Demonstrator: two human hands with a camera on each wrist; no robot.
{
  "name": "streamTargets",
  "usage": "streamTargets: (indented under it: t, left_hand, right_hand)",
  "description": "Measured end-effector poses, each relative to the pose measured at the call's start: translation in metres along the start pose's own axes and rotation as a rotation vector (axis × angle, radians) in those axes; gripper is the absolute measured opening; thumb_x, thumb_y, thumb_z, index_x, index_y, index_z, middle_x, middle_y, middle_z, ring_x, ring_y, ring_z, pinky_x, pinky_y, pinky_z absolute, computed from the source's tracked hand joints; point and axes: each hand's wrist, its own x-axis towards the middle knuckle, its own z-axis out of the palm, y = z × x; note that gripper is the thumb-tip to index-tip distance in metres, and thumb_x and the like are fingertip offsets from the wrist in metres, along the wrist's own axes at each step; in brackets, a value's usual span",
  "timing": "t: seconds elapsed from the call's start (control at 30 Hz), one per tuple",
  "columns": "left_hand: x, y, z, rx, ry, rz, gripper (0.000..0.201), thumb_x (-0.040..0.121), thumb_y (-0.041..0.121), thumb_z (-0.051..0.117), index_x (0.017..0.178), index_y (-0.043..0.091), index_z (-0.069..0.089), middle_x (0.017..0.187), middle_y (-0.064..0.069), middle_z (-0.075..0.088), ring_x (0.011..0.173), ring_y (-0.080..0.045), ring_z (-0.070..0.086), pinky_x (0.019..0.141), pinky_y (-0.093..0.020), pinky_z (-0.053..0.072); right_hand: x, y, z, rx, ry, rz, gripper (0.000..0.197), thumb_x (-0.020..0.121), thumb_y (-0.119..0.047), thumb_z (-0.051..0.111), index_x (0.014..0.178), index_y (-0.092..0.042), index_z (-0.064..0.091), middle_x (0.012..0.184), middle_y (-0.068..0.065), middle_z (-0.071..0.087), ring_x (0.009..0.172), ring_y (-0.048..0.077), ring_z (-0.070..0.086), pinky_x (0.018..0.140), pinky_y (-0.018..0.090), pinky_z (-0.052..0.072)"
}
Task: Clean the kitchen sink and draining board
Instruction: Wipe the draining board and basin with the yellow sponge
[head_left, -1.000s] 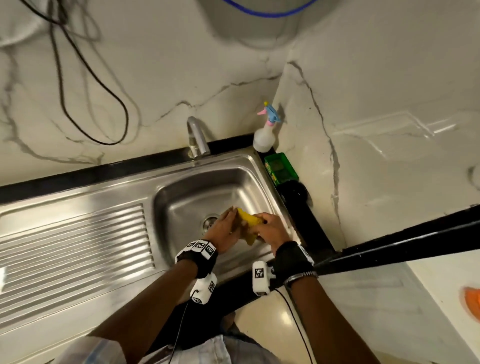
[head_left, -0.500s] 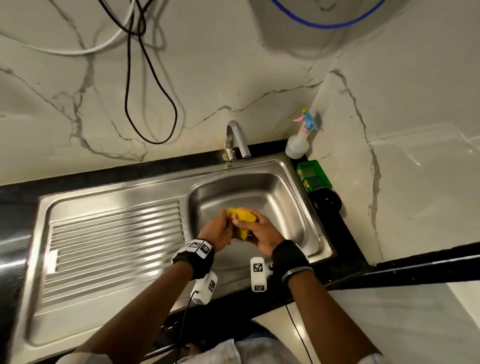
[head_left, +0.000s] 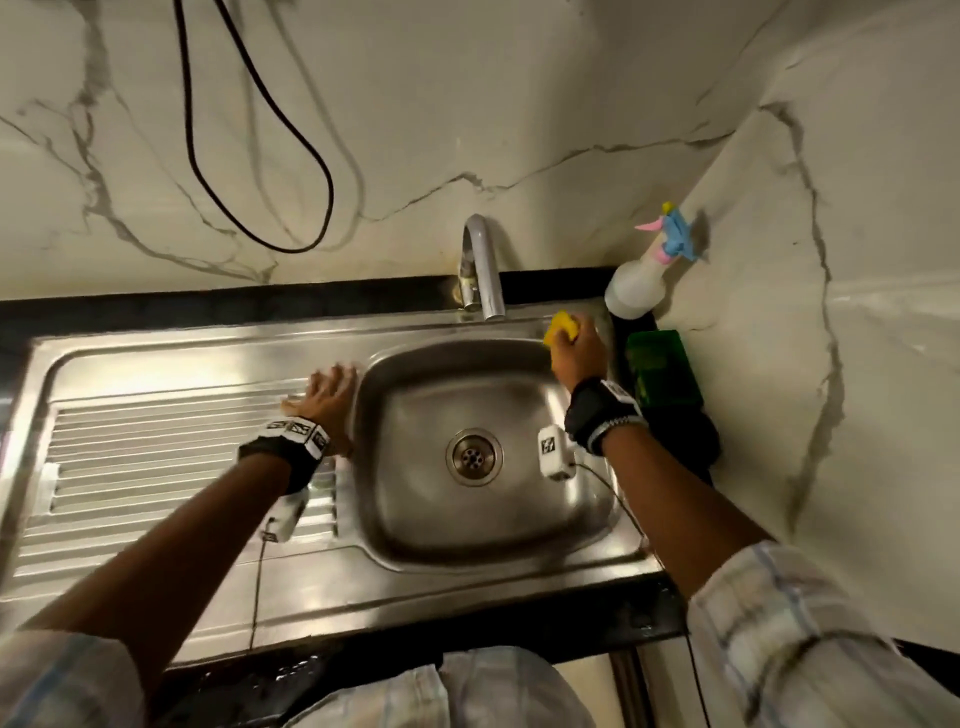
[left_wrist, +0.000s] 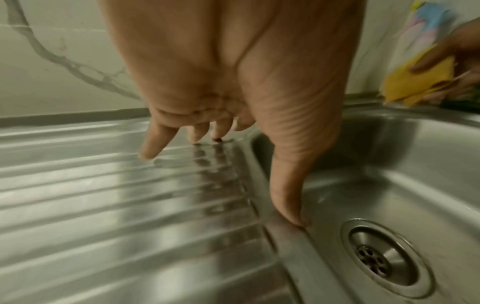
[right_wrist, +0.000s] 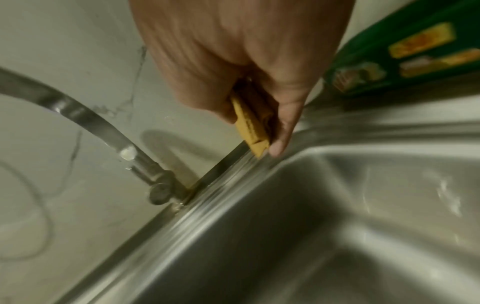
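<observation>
A steel sink (head_left: 488, 540) with a round drain (head_left: 474, 457) adjoins a ribbed draining board (head_left: 156, 457) on its left. My right hand (head_left: 576, 353) grips a folded yellow cloth (head_left: 562, 327) and holds it against the sink's back right rim, just right of the tap (head_left: 483, 265). The right wrist view shows the yellow cloth (right_wrist: 253, 127) pinched between thumb and fingers, its edge on the rim. My left hand (head_left: 324, 389) rests flat on the draining board beside the basin, fingers straight. In the left wrist view its fingertips (left_wrist: 148, 155) touch the ribs and the thumb lies on the basin's edge.
A white spray bottle (head_left: 641, 280) with a blue and pink trigger stands in the back right corner. A green packet (head_left: 660, 369) lies on the black counter right of the sink. A black cable (head_left: 249, 130) hangs on the marble wall behind.
Both hands were together on the cloth over the basin. The right hand has carried the cloth to the back right rim. The left hand has let go and moved onto the draining board.
</observation>
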Motion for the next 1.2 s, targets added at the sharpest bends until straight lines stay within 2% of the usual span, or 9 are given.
streamTargets:
  t: [0.07,0.13,0.33,0.5,0.6,0.77,0.83,1.0,1.2]
  left_hand:
    - [0.006,-0.012,0.005,-0.043,-0.040,-0.010,0.147,0.052,0.048,0.092,0.155,0.019,-0.008,0.163,-0.004,-0.007,0.148,-0.041,0.000,0.107,-0.071,0.024]
    - [0.013,-0.016,0.007,-0.050,-0.034,0.020,0.151,0.047,0.046,0.095,0.155,0.011,-0.005,0.163,-0.012,-0.005,0.146,-0.046,0.001,0.115,-0.062,0.018]
    - [0.014,-0.021,0.010,-0.053,-0.099,0.070,0.157,0.040,0.043,0.096,0.154,0.006,-0.005,0.161,-0.020,-0.008,0.141,-0.055,-0.004,0.118,-0.055,0.005]
    - [0.012,-0.012,0.003,-0.044,-0.098,0.061,0.158,0.034,0.040,0.097,0.154,0.008,-0.001,0.161,-0.019,-0.003,0.141,-0.057,0.000,0.116,-0.060,0.015]
    - [0.013,-0.014,0.002,-0.042,-0.094,0.060,0.159,0.033,0.043,0.097,0.154,0.009,0.000,0.161,-0.018,-0.003,0.140,-0.057,0.000,0.116,-0.061,0.015]
    - [0.011,-0.012,0.000,-0.049,-0.108,0.047,0.159,0.033,0.042,0.097,0.154,0.012,-0.002,0.162,-0.015,-0.005,0.141,-0.055,-0.002,0.115,-0.062,0.019]
    - [0.010,-0.013,0.002,-0.052,-0.105,0.043,0.158,0.033,0.040,0.097,0.154,0.013,-0.002,0.162,-0.013,-0.006,0.142,-0.054,-0.002,0.113,-0.063,0.022]
    - [0.010,-0.010,0.000,-0.050,-0.108,0.028,0.156,0.035,0.036,0.098,0.155,0.014,-0.001,0.163,-0.010,-0.006,0.143,-0.051,-0.003,0.113,-0.062,0.024]
    - [0.009,-0.010,-0.003,-0.044,-0.120,0.018,0.159,0.033,0.040,0.097,0.155,0.017,-0.002,0.163,-0.008,-0.009,0.144,-0.049,-0.005,0.113,-0.061,0.023]
  right_hand:
    - [0.031,0.000,-0.005,-0.189,0.061,-0.196,0.050,0.094,-0.011,0.050,0.144,-0.007,0.051,0.139,0.019,0.057,0.128,0.037,0.052,0.109,0.043,0.040]
    - [0.053,0.012,0.000,-0.322,0.129,-0.323,0.062,0.090,-0.003,0.046,0.152,-0.007,0.041,0.147,0.021,0.049,0.136,0.039,0.046,0.113,0.046,0.038]
    - [0.038,0.045,0.071,-0.553,0.202,-0.130,0.075,0.091,-0.023,0.043,0.160,-0.011,0.017,0.164,0.022,0.019,0.152,0.042,0.013,0.120,0.060,0.014]
    - [0.003,0.022,0.122,-0.523,0.113,-0.207,0.066,0.100,-0.030,0.036,0.160,-0.009,0.019,0.165,0.022,0.014,0.153,0.040,0.011,0.120,0.063,0.015]
    - [-0.002,0.020,0.114,-0.497,0.070,-0.342,0.056,0.098,-0.022,0.047,0.153,-0.019,0.038,0.165,0.019,0.017,0.153,0.037,0.015,0.119,0.059,0.016]
    - [0.059,0.038,0.047,-0.264,0.377,-0.309,0.066,0.084,-0.011,0.051,0.149,-0.012,0.044,0.143,0.018,0.052,0.130,0.036,0.051,0.107,0.048,0.045]
    - [0.076,0.048,0.033,-0.356,0.410,-0.278,0.071,0.079,0.002,0.053,0.148,-0.015,0.045,0.142,0.015,0.051,0.131,0.034,0.049,0.108,0.046,0.043]
    - [0.049,0.046,0.086,-0.517,0.344,-0.178,0.076,0.084,-0.011,0.043,0.158,-0.007,0.027,0.162,0.025,0.023,0.151,0.043,0.016,0.125,0.053,0.011]
    - [-0.025,-0.007,0.163,-0.166,0.227,-0.346,0.060,0.088,-0.002,0.034,0.146,0.000,0.047,0.158,0.028,0.031,0.148,0.049,0.021,0.117,0.054,0.033]
